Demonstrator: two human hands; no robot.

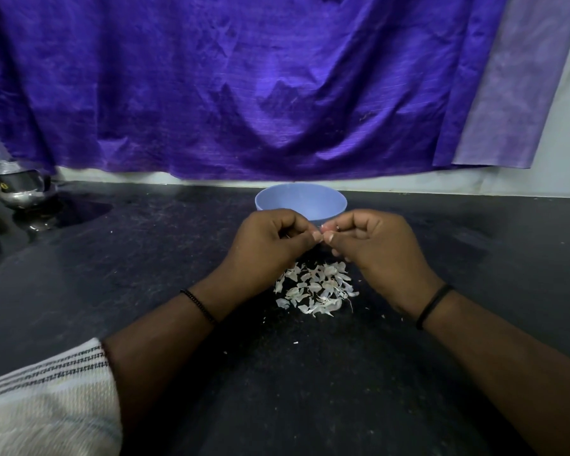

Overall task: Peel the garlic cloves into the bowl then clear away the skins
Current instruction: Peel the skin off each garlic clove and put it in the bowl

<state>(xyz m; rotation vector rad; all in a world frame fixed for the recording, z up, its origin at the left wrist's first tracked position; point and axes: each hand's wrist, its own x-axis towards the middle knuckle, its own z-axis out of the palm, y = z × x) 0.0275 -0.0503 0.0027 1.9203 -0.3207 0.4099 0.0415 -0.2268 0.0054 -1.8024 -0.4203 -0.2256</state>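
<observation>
Left hand and right hand curled, fingertips pinched together on a small garlic clove barely visible between them, wrists raised above pile of skins, blue bowl at 12 o'clock just beyond, dark counter beneath.

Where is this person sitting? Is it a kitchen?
Probably a home kitchen. There is a dark stone counter, a shiny metal pot at the back, and a blue bowl behind a pile of garlic skins. A purple cloth covers the wall.
</observation>
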